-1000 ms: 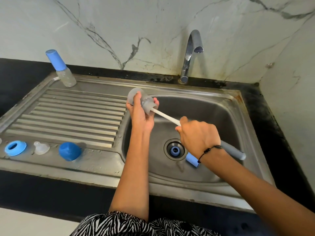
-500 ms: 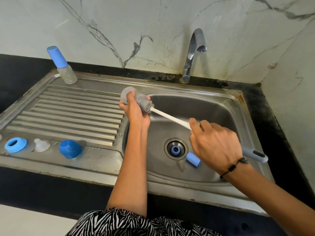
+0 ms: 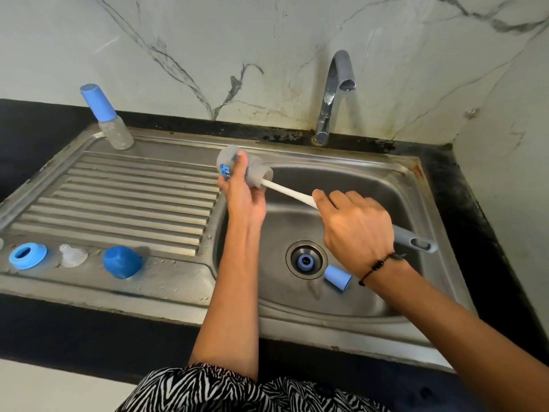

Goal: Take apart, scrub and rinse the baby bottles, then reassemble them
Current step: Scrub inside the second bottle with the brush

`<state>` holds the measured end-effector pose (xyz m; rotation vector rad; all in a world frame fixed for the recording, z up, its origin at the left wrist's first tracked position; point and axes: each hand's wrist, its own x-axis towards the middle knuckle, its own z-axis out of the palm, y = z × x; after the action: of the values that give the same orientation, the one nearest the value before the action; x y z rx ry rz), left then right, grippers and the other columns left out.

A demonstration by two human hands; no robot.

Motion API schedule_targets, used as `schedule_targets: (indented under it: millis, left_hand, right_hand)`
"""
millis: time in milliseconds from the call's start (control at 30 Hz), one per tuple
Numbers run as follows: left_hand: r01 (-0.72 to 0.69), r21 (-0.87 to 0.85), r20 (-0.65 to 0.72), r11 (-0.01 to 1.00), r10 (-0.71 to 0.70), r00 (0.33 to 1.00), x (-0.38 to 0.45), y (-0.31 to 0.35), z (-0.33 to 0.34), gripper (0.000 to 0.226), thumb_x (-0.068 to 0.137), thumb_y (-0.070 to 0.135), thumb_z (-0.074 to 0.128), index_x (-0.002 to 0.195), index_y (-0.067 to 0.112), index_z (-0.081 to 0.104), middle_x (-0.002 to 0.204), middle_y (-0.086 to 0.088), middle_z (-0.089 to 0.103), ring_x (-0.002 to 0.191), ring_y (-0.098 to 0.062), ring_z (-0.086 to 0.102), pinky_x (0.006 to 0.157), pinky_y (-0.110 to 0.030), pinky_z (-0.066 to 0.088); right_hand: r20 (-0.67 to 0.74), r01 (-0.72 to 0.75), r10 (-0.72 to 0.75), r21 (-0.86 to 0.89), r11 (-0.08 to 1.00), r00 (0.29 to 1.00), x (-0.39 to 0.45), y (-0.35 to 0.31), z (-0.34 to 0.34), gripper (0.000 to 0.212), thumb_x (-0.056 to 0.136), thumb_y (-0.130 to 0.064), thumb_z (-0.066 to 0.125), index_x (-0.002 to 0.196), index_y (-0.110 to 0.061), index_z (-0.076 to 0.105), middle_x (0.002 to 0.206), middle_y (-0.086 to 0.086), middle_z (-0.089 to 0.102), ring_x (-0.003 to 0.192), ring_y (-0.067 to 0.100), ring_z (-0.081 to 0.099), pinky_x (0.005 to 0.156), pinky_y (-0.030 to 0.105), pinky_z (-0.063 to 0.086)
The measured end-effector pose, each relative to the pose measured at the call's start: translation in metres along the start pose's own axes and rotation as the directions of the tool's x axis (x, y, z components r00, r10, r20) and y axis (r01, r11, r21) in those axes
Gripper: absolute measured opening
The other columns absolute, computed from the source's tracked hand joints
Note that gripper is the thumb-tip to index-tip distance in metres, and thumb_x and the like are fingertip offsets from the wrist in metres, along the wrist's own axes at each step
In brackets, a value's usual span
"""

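My left hand (image 3: pixel 242 193) grips a clear baby bottle body (image 3: pixel 255 172) on its side over the left rim of the sink basin (image 3: pixel 371 292). My right hand (image 3: pixel 355 230) holds the bottle brush (image 3: pixel 289 193) by its white shaft; the brush head is inside the bottle and the grey handle sticks out to the right. A blue collar ring (image 3: pixel 27 255), a clear teat (image 3: pixel 72 256) and a blue cap (image 3: pixel 121 262) lie on the drainboard's front edge. A second bottle with a blue cap (image 3: pixel 108 118) stands at the back left.
A blue ring (image 3: pixel 305 262) sits in the drain and a blue cap (image 3: pixel 337 278) lies beside it in the basin. The tap (image 3: pixel 332 93) arches over the basin's back; no water runs. A ribbed drainboard (image 3: pixel 118 203) lies left, and a black counter surrounds the sink.
The brush head was partly drawn out of the bottle half a second ago and is pushed back inside now. My right hand moved left toward the bottle.
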<state>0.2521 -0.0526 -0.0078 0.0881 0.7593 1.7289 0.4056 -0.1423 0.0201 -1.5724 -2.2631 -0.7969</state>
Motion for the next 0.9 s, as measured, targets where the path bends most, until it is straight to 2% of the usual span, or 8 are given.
schedule_targets:
  millis: [100,200,300,433,567,667,800,900]
  left_hand:
    - [0.034,-0.038,-0.041,0.999,-0.035,0.999,-0.001,0.0,-0.003,0.015,0.085,0.016,0.068,0.097,0.009,0.062,0.087,-0.006,0.062,0.079,-0.016,0.061,0.076,-0.032,0.056]
    - [0.074,-0.028,-0.039,0.997,-0.075,0.996,-0.006,-0.001,0.002,0.016,0.083,0.013,0.069,0.095,0.01,0.059,0.092,-0.009,0.06,0.08,-0.02,0.061,0.082,-0.039,0.054]
    - [0.135,-0.077,0.034,0.988,-0.133,0.991,-0.009,0.002,0.01,0.023,0.084,0.011,0.068,0.102,0.006,0.054,0.102,-0.015,0.057,0.076,-0.024,0.064,0.066,-0.036,0.059]
    - [0.119,0.034,-0.017,0.992,-0.119,0.993,-0.009,-0.005,0.008,0.018,0.085,0.016,0.067,0.095,0.007,0.054,0.074,-0.011,0.061,0.055,-0.018,0.06,0.046,-0.025,0.051]
    - [0.123,0.039,0.059,0.992,-0.126,0.99,-0.01,-0.011,0.012,0.018,0.094,0.026,0.048,0.088,0.01,0.051,0.07,-0.008,0.052,0.056,-0.019,0.053,0.05,-0.027,0.048]
    - [0.127,-0.071,0.13,0.989,-0.117,0.985,-0.006,-0.008,0.013,0.019,0.095,0.019,0.036,0.091,0.009,0.052,0.074,-0.008,0.054,0.062,-0.02,0.052,0.058,-0.031,0.049]
    - [0.119,-0.099,0.143,0.988,-0.104,0.984,-0.003,-0.003,0.011,0.02,0.099,0.018,0.042,0.092,0.008,0.057,0.068,-0.005,0.061,0.061,-0.015,0.055,0.058,-0.027,0.049]
    - [0.086,-0.091,0.045,0.992,-0.082,0.996,-0.002,-0.004,0.0,0.007,0.093,0.018,0.057,0.092,0.012,0.06,0.074,-0.001,0.06,0.063,-0.01,0.058,0.056,-0.021,0.051]
  right_hand:
    - [-0.032,0.042,-0.042,0.02,0.999,0.999,-0.007,0.004,-0.014,0.028,0.07,-0.006,0.063,0.098,-0.007,0.07,0.063,0.005,0.058,0.055,0.026,0.055,0.047,0.027,0.036]
    - [-0.041,0.045,-0.043,0.028,0.999,0.998,-0.012,0.014,-0.026,0.038,0.059,-0.004,0.077,0.097,-0.004,0.07,0.062,0.006,0.058,0.055,0.027,0.056,0.046,0.027,0.037]
    - [-0.072,0.056,-0.057,-0.015,0.998,0.996,-0.016,0.024,-0.033,0.036,0.058,-0.001,0.076,0.094,-0.003,0.07,0.062,0.007,0.058,0.055,0.028,0.055,0.046,0.028,0.037]
    - [-0.072,0.029,-0.03,-0.01,1.0,0.997,-0.017,0.021,-0.029,0.019,0.06,0.002,0.067,0.074,-0.008,0.06,0.058,0.007,0.051,0.052,0.027,0.049,0.049,0.027,0.025]
    - [-0.018,-0.088,0.09,0.078,0.993,0.996,-0.006,0.006,-0.012,0.024,0.054,0.005,0.069,0.065,-0.009,0.053,0.052,0.008,0.051,0.046,0.029,0.049,0.046,0.024,0.022]
    - [0.001,-0.15,0.151,0.126,0.981,0.989,0.006,0.001,-0.005,0.027,0.048,0.004,0.074,0.064,-0.007,0.056,0.05,0.007,0.051,0.044,0.028,0.049,0.045,0.022,0.022]
    - [-0.012,-0.12,0.123,0.138,0.983,0.992,0.016,0.002,-0.003,0.03,0.048,0.0,0.079,0.067,-0.009,0.058,0.054,0.006,0.053,0.049,0.028,0.051,0.049,0.024,0.024]
    - [-0.1,-0.048,0.058,0.096,0.994,0.993,0.007,0.007,-0.003,0.017,0.062,0.003,0.064,0.071,-0.009,0.055,0.059,0.007,0.05,0.054,0.028,0.048,0.052,0.029,0.025]
